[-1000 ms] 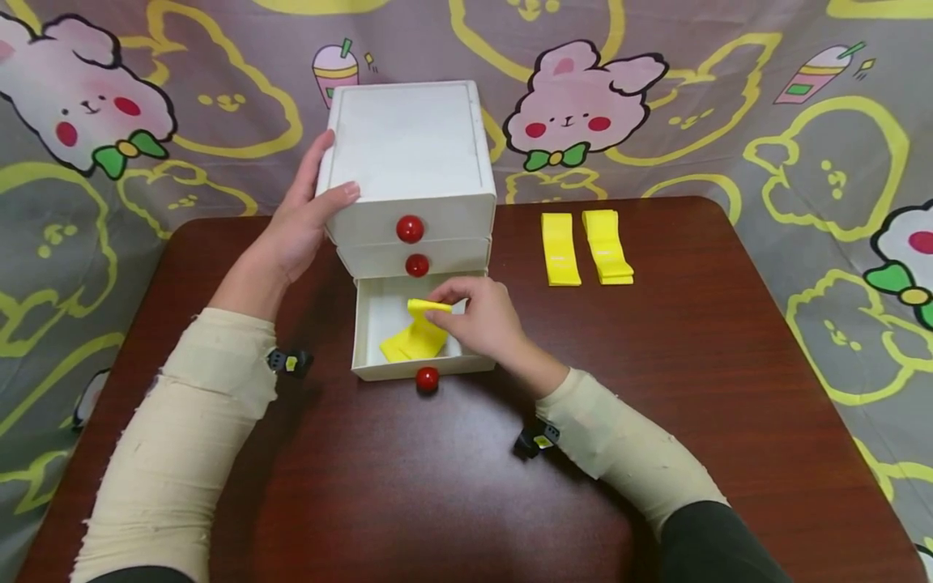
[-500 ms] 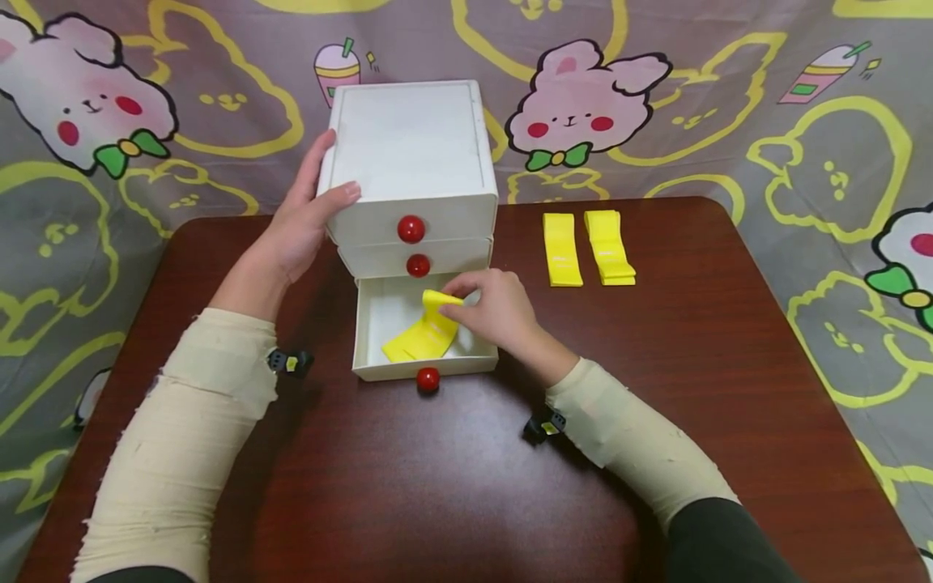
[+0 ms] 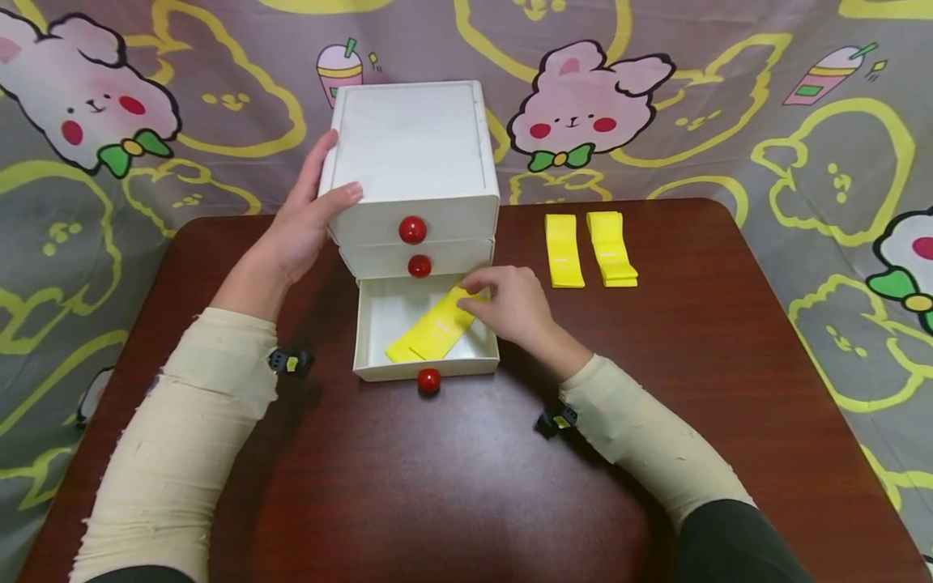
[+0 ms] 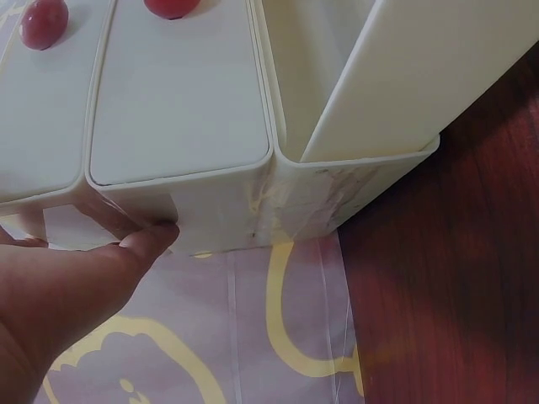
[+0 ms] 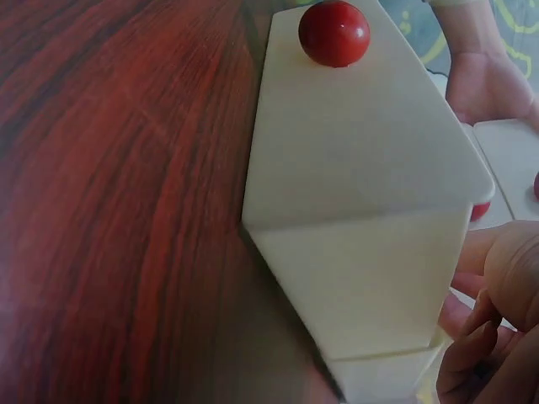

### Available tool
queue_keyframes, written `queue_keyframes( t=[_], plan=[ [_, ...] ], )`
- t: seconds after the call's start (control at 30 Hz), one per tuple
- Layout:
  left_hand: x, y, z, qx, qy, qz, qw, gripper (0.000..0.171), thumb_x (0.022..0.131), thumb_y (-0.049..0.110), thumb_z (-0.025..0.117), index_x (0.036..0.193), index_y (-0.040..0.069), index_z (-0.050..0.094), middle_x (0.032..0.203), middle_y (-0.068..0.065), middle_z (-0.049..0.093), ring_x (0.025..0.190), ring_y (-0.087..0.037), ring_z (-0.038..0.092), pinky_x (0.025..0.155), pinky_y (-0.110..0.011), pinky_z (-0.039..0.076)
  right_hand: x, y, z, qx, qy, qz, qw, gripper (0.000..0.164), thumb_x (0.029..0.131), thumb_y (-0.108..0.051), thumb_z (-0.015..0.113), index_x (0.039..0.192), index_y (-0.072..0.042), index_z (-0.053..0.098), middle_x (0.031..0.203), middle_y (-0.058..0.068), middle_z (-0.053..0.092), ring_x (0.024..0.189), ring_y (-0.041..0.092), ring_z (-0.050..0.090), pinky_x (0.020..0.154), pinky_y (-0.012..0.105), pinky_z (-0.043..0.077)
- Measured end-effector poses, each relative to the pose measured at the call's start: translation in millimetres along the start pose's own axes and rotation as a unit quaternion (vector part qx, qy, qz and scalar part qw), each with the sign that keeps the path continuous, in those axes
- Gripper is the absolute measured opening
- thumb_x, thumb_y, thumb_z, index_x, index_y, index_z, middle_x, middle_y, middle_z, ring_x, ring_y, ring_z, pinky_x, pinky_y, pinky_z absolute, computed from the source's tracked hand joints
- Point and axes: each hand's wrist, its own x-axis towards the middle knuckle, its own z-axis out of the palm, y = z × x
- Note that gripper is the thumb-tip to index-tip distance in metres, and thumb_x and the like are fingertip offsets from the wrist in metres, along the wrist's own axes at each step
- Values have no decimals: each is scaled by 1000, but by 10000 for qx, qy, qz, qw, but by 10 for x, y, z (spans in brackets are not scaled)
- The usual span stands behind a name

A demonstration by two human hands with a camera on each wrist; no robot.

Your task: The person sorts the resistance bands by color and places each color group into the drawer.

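A small white drawer cabinet (image 3: 408,142) with red knobs stands at the back of the table, its bottom drawer (image 3: 372,312) pulled out. My left hand (image 3: 299,219) grips the cabinet's left side, thumb over the top front edge. In the left wrist view, that hand (image 4: 76,286) lies against the cabinet wall. Over the drawer's right side, my right hand (image 3: 513,304) pinches the far end of a flat yellow band (image 3: 437,328) with small white print. The band lies slantwise inside the drawer. In the right wrist view, the drawer wall hides part of the right hand (image 5: 497,311).
Two folded yellow bands, one left (image 3: 564,251) and one right (image 3: 611,249), lie on the dark wood table (image 3: 700,340) right of the cabinet. The upper two drawers are closed. A patterned cloth (image 3: 700,105) hangs behind the table.
My right hand has moved right, drawing the raised end of the yellow band along until the band lies flatter and straighter in the drawer. The left hand keeps its place on the cabinet.
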Motion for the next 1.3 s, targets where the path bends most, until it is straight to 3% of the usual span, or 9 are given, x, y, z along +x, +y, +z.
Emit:
queue_keyframes(
  t=[0.1,0.27,0.5,0.63,0.93,1.1,1.3],
  plan=[
    [2,0,-5,-1,13,6,10000,77,95,30,62,158,41,18,162,3,9,143,-20,14,116,-45,18,-14,46,-14,189,164,-149,9996,23,83,-24,84,102,-12,80,91,-2,74,60,14,55,56,32,43],
    [8,-6,-6,-12,3,58,10000,77,95,30,62,158,39,18,162,3,10,143,-20,15,116,-44,18,-41,137,-60,745,245,-234,9966,24,83,-21,84,103,-9,79,91,-1,74,76,18,65,61,33,47],
    [12,-13,-5,-19,-16,80,10000,78,95,30,62,158,40,18,162,3,9,143,-20,14,116,-44,17,-77,328,-249,1439,326,86,9890,27,81,-19,86,105,-8,77,90,-2,73,81,16,65,60,32,46],
    [-5,-13,-15,-60,42,87,9999,77,95,29,62,158,39,18,162,3,9,143,-19,13,116,-41,17,-64,433,-393,1415,410,349,9885,29,82,-22,86,106,-10,76,91,-3,73,83,14,62,62,32,46],
    [-11,-23,-16,-139,23,159,9998,77,95,28,63,158,38,19,162,2,10,142,-20,15,115,-41,20,107,601,-616,1139,441,401,9917,31,82,-27,85,109,-14,77,94,-3,73,87,25,60,59,33,42],
    [5,-23,-10,-103,-4,135,9999,77,96,28,62,158,39,19,162,2,10,142,-20,15,115,-41,18,220,721,-694,1304,516,768,9871,37,82,-33,85,112,-15,75,100,-3,71,99,26,58,74,35,44],
    [13,-33,-7,-22,-12,103,9999,77,95,29,62,158,39,18,162,3,11,143,-20,15,116,-43,18,372,969,-674,1270,498,675,9884,41,82,-32,85,116,-13,74,107,1,71,106,27,58,80,36,43]
  ],
)
